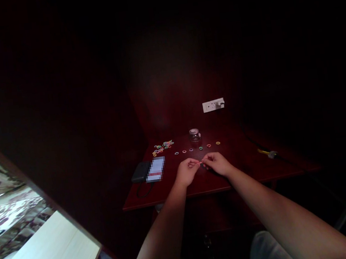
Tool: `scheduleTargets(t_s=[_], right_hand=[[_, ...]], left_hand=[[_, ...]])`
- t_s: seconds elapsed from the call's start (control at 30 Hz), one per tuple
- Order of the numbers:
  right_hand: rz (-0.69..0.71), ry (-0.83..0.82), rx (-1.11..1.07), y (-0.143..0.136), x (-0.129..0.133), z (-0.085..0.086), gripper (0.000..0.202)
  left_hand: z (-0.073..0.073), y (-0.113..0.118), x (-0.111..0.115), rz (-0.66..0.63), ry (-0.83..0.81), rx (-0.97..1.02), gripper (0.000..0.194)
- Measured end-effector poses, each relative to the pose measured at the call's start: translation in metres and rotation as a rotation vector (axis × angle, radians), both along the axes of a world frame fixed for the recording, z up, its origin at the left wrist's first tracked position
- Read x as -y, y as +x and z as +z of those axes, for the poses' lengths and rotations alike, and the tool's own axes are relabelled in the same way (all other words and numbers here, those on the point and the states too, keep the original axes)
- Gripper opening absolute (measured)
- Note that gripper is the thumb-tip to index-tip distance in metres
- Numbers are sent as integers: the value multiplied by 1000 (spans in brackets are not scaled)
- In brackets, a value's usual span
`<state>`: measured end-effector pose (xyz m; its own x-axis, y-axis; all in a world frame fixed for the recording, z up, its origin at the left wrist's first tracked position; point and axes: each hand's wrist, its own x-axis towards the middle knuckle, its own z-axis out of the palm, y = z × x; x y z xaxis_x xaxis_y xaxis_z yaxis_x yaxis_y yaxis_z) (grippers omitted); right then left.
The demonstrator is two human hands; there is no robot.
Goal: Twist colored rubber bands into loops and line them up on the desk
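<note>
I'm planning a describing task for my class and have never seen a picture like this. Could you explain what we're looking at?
There is no machine here, just a person's two bare hands. The single picture comes from a camera on that person's head, looking forward and down, so both forearms reach in from below.

On the dark red table lie a spaced row of six coloured rings and, further left, a scattered heap of more. A clear jar stands behind the row. Nearer left are a black box and a pixelated slab.

The left hand and right hand meet at the fingertips, apparently pinching something tiny, too small to identify.
</note>
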<state>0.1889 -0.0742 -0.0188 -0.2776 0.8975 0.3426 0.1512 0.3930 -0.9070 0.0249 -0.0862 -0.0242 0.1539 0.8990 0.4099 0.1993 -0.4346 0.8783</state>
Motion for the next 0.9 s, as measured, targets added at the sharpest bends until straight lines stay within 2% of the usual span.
scheduleTargets(t_s=[0.2,0.4,0.9], right_hand=[[-8,17,15,2,-7,-7,27],[-18,11,-7,2,-3,-2,26],[12,8,26,0,2,2,24]], left_hand=[[3,1,2,18,0,-3,22],[0,1,0,13,5,-58,22],[2,0,2,11,-1,-28,17]])
